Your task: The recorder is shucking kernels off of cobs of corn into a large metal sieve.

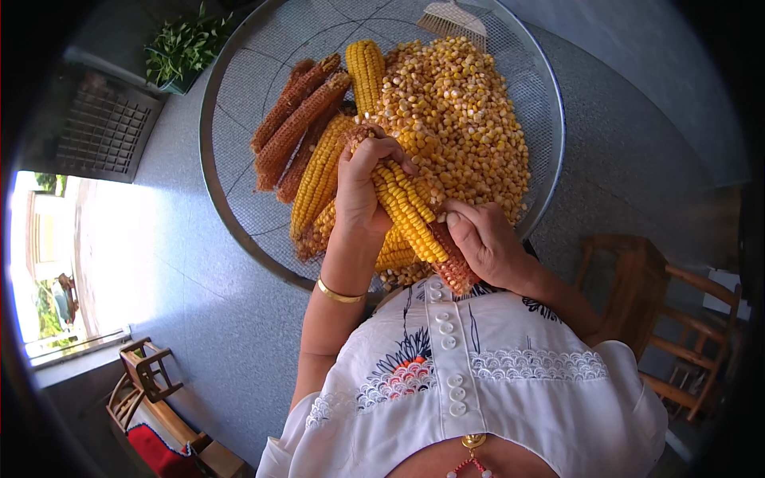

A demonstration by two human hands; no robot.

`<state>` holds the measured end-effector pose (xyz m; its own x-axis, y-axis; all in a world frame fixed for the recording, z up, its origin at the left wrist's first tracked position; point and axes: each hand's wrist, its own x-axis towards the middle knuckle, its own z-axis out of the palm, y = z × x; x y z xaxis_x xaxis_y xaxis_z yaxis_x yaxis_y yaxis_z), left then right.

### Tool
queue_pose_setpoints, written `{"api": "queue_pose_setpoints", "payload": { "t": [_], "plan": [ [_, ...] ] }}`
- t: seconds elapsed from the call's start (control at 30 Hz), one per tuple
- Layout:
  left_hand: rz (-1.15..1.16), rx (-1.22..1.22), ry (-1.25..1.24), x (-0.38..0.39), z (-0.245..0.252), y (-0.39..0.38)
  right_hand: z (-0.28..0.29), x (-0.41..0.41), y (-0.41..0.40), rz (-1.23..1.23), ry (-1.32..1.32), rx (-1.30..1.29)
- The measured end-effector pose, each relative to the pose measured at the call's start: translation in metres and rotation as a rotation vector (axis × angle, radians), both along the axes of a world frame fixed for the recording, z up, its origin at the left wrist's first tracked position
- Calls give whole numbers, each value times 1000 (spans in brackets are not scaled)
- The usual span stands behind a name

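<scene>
A partly shelled ear of dried corn [406, 209] slants across my front, its near end close to my shirt. My left hand [367, 185] is wrapped around its far end. On the cob's bare reddish side, toward the near end, my right hand [484, 239] presses with thumb and fingers. Rows of yellow kernels still cover the side facing left. Beneath both hands lies a round wire-mesh sieve tray [239, 77] with a metal rim. A heap of loose kernels [460, 125] fills its right half. Bare cobs [302, 119] lie at its left, beside whole ears [323, 176].
Another ear of corn [365, 74] lies at the heap's far left edge. A brush [454, 21] sits by the far rim. Wooden chairs [687, 334] stand at right, a small wooden stool [149, 367] at lower left. A potted plant [182, 51] is at upper left.
</scene>
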<state>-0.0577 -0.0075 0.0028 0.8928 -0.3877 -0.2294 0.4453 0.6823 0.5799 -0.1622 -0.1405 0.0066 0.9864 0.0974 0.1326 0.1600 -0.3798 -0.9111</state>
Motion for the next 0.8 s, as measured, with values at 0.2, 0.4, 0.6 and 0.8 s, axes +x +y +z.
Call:
{"api": "queue_pose_setpoints", "payload": {
  "t": [0.2, 0.4, 0.6, 0.8],
  "plan": [
    [7, 70, -120, -2, 1, 0, 3, 4, 0, 44, -29, -43],
    [24, 58, -150, -2, 1, -2, 0, 3, 4, 23, -149, -213],
    [22, 51, -102, -3, -1, -3, 0, 3, 4, 14, -144, -214],
    [-4, -36, -54, -4, 1, -4, -1, 0, 5, -37, -105, -172]
  ]
}}
